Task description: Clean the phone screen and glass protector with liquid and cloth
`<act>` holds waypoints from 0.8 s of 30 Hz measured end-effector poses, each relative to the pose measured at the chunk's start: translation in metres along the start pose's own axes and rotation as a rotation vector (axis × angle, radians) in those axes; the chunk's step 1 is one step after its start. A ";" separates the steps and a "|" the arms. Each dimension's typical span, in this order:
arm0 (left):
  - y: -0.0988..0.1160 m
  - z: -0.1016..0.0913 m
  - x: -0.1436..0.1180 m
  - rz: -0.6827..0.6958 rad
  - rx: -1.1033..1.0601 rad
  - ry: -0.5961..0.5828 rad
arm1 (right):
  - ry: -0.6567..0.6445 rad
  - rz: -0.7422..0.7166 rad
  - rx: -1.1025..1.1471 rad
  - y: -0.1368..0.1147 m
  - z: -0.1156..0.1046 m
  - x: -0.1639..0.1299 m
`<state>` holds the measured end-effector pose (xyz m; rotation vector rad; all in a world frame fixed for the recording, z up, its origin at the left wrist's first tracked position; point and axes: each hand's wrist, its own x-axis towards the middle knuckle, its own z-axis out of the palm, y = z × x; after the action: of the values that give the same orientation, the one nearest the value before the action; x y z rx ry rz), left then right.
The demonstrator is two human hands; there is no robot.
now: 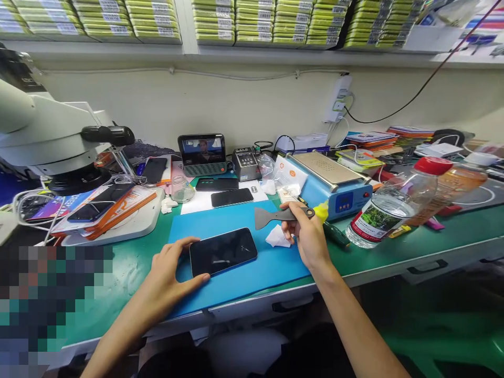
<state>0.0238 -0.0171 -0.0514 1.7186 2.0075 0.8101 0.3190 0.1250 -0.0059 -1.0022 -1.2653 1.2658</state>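
Note:
A dark smartphone point(222, 251) lies screen up on a blue mat point(252, 231) on the green bench. My left hand point(169, 270) cups the phone's left end, thumb at the near edge and fingers at the far edge. My right hand point(305, 231) hovers to the right of the phone and grips a grey flat scraper point(275, 215) by its handle, the blade pointing left above the mat. A crumpled white tissue point(276, 237) lies on the mat just under that hand.
A microscope point(51, 136) stands at the left over a white base with phones. Two more dark phones point(231, 197), a glass jar point(182, 189), a small screen point(202, 152), a blue heating plate point(334, 181) and two lying bottles point(394, 205) crowd the back and right.

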 end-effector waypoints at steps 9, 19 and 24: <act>0.009 -0.007 -0.001 -0.146 -0.221 -0.015 | -0.031 -0.007 0.142 0.011 0.005 0.002; 0.017 -0.008 0.007 -0.045 -0.432 -0.150 | -0.103 -0.111 0.092 0.009 0.009 0.006; 0.008 -0.004 0.012 -0.027 -0.219 -0.039 | -0.301 -0.181 -0.085 -0.008 0.025 0.016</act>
<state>0.0254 -0.0053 -0.0419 1.5688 1.8373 0.9417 0.2929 0.1371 0.0063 -0.7537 -1.6148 1.2620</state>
